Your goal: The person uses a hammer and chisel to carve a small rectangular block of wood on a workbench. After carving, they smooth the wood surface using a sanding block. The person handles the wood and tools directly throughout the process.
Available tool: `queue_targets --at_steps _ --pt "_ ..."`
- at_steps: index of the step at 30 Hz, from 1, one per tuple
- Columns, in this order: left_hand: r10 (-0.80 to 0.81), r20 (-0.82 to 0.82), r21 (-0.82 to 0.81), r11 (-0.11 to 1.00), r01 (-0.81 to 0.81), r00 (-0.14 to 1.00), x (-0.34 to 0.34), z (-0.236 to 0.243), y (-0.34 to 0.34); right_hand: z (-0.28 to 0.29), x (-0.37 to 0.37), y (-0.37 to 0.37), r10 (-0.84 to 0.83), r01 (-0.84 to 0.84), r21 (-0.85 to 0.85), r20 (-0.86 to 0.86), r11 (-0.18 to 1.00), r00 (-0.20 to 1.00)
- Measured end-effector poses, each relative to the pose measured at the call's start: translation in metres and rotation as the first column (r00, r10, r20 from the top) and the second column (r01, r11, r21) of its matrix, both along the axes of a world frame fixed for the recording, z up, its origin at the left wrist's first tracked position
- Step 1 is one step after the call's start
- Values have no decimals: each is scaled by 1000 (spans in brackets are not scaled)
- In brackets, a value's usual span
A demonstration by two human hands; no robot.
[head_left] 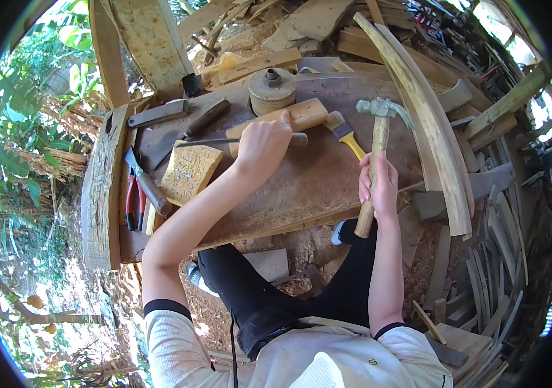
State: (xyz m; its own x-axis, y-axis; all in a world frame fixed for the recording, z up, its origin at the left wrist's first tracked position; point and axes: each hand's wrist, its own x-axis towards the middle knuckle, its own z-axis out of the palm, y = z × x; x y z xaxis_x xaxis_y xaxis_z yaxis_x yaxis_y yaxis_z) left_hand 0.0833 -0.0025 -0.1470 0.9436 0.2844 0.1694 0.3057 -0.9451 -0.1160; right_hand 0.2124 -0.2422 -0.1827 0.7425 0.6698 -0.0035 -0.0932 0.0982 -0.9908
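Observation:
My right hand (380,184) is closed round the wooden handle of a claw hammer (380,129), its metal head pointing away from me above the bench. My left hand (264,145) is closed over a chisel-like tool (299,140); its metal shaft shows on the left and its handle end on the right. Beneath that hand lies a pale wooden block (308,115). A carved wooden piece (188,173) rests to the left. Between the block and the hammer lies a flat brush (347,134) with a yellow handle.
Red-handled pliers (135,194), a dark-handled tool (207,119) and a grey oblong block (158,114) lie on the wooden bench (276,207). A round spool-like object (272,92) stands at the back. Long curved wood (428,123) borders the right; scrap wood (502,226) is piled beyond.

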Motion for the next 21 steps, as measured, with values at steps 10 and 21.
queue_targets --at_steps 10,21 --pt "-37 114 -7 999 38 993 -1 -11 5 0 2 2 15 -15 17 2 1000 1000" --pt "-553 766 -25 483 875 327 25 9 -56 3 1 2 17 -16 26 -50 1000 999"
